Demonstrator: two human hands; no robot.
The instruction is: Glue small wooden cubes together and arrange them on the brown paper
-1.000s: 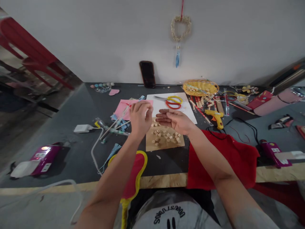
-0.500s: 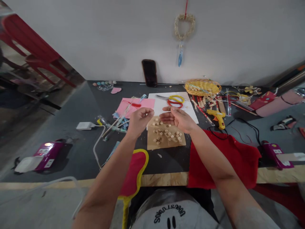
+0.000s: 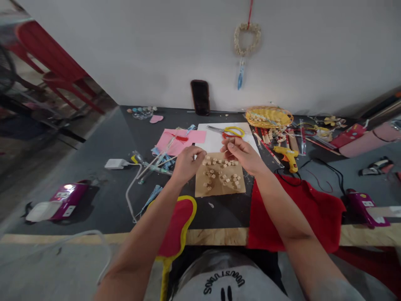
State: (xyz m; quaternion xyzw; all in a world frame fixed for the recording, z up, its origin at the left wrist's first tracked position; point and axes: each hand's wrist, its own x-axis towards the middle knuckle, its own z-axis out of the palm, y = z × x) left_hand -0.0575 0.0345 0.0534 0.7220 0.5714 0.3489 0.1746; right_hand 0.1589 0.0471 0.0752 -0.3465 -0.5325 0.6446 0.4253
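Note:
My left hand (image 3: pixel 189 164) is closed in a pinch above the left edge of a brown paper sheet (image 3: pixel 203 186). Whatever is between its fingertips is too small to make out. Across from it, my right hand (image 3: pixel 243 155) has loosely curled fingers with the thumb close to the index finger; anything held there is hidden. Small pale wooden beads (image 3: pixel 225 179) lie in clusters on the brown paper. A row of similar beads shows just below and between the hands; I cannot tell whether it is strung. Scissors (image 3: pixel 233 131) with yellow and red handles lie behind my right hand.
A yellow basket (image 3: pixel 269 117), yellow glue gun (image 3: pixel 285 158) and red cloth (image 3: pixel 297 209) are on the right. Pink paper (image 3: pixel 197 136), blue tassels and a white charger (image 3: pixel 114 164) are left. A phone (image 3: pixel 200 98) leans on the wall; a bead heart (image 3: pixel 247 39) hangs above.
My right hand's fingers have gone from stretched out to curled. A row of beads now shows below the hands. The whole view has shifted slightly.

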